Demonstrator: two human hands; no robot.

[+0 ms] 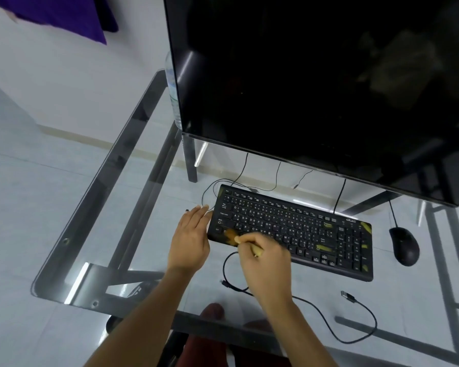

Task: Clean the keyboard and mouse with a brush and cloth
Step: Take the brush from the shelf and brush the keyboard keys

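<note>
Black keyboard with yellow-green patches, black mouse, tan brush, purple cloth.

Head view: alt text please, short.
A right hand holds a brush to the front-left keys of a black keyboard on a glass desk; the left hand rests flat beside it. A mouse lies right.

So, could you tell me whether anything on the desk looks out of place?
A loose black USB cable sprawls unplugged across the glass desk in front of the keyboard, and the keyboard sits askew to the desk edge.
</note>
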